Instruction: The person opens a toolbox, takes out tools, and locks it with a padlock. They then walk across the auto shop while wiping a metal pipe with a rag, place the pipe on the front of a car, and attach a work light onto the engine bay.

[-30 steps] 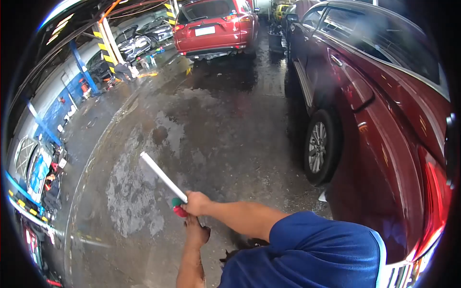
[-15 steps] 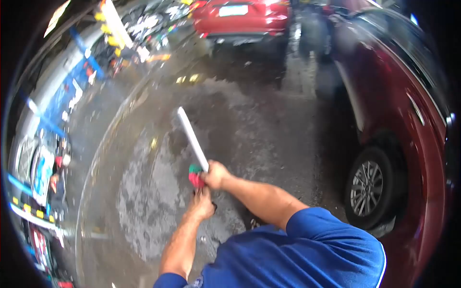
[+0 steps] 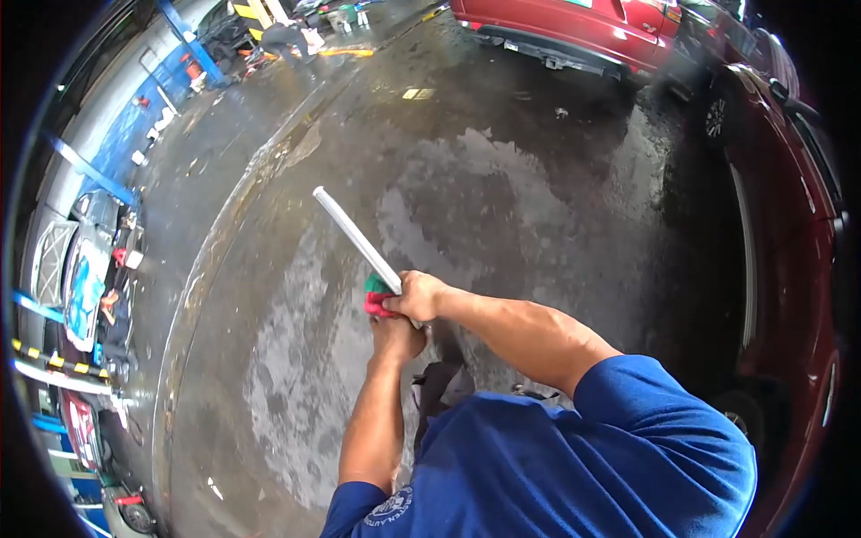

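My right hand (image 3: 420,296) is wrapped round the lower end of a long white tube (image 3: 357,235), which points away from me and to the left over the floor. A small green and red piece, perhaps a cloth (image 3: 378,294), sits just beside the tube at my fingers. My left hand (image 3: 397,339) is closed just below the right one, touching the lower edge of the red part. Its fingertips are mostly hidden, and whether it also grips the tube I cannot tell.
A dark red car (image 3: 789,260) stands along my right, and a brighter red vehicle (image 3: 574,31) is ahead. The concrete floor (image 3: 296,377) has wet and pale patches. At the far left are blue posts (image 3: 199,49), a car with its hood up (image 3: 85,287) and a bending person (image 3: 287,40).
My view has turned left-to-right across the shop, so the red vehicle ahead sits further right. Both hands still hold together; the tube now tilts more to the left.
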Demonstrator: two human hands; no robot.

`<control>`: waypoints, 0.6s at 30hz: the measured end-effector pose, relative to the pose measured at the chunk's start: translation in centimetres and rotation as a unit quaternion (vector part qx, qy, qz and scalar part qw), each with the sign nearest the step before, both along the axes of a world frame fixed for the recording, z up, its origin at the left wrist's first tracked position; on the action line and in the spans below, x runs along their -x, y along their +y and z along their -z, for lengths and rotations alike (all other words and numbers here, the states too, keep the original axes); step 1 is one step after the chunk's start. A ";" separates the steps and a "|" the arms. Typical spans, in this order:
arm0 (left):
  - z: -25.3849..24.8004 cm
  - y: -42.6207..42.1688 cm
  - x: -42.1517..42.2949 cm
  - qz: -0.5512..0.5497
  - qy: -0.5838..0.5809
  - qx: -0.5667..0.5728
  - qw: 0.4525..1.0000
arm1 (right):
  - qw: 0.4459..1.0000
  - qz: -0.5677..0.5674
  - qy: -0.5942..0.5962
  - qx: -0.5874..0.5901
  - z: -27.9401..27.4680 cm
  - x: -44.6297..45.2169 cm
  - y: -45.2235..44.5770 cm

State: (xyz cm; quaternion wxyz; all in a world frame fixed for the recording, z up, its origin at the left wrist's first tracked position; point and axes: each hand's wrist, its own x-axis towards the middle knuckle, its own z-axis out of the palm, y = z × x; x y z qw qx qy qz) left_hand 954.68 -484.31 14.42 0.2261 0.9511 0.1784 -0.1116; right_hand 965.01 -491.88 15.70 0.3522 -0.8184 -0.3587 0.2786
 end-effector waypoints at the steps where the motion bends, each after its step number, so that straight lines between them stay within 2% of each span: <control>1: -0.2 2.5 -3.4 0.020 -0.035 -0.023 0.999 | 0.994 0.003 0.102 0.036 -0.3 -3.3 2.1; 2: -1.3 4.9 -6.0 0.041 -0.066 -0.048 0.996 | 0.993 0.008 0.108 0.038 -1.8 -5.4 3.2; 3: 3.2 11.3 -11.8 -0.050 -0.287 0.007 0.957 | 0.992 -0.020 0.125 0.012 -4.9 -10.5 5.8; 4: 2.4 14.3 -15.0 -0.026 -0.315 -0.129 0.940 | 0.989 -0.054 0.134 -0.011 -7.0 -13.2 6.6; 5: -0.4 17.0 -18.5 0.026 -0.381 -0.058 0.923 | 0.994 -0.046 0.093 -0.019 -8.5 -15.8 7.6; 6: 0.2 20.1 -21.4 0.054 -0.437 -0.031 0.898 | 0.991 -0.042 0.103 -0.072 -6.9 -19.2 9.2; 7: 0.8 25.5 -25.6 0.153 -0.464 -0.074 0.869 | 0.982 -0.044 0.122 -0.139 -9.8 -22.2 9.3; 8: -2.0 25.4 -28.8 0.127 -0.529 -0.001 0.839 | 0.951 -0.039 0.205 -0.230 -9.7 -25.9 10.4; 9: -4.9 26.3 -31.4 0.112 -0.458 0.099 0.876 | 0.937 -0.013 0.278 -0.210 -10.1 -29.7 11.7; 10: -6.5 27.7 -34.4 0.092 -0.382 0.200 0.898 | 0.901 -0.028 0.314 -0.299 -11.0 -33.5 12.5; 11: -6.2 29.8 -38.0 0.094 -0.350 0.234 0.902 | 0.924 0.003 0.286 -0.252 -13.0 -37.3 13.1; 13: -6.2 32.4 -44.9 0.092 -0.289 0.324 0.896 | 0.935 0.017 0.288 -0.208 -12.2 -45.5 15.8; 16: -4.6 36.8 -54.6 0.106 -0.250 0.323 0.907 | 0.940 -0.028 0.282 -0.189 -11.4 -54.1 20.1; 17: -3.0 39.1 -58.2 0.125 -0.230 0.238 0.935 | 0.933 -0.063 0.256 -0.246 -10.6 -56.8 22.2; 18: -1.0 41.8 -61.8 0.209 -0.116 0.200 0.950 | 0.935 -0.099 0.269 -0.207 -9.1 -59.3 24.6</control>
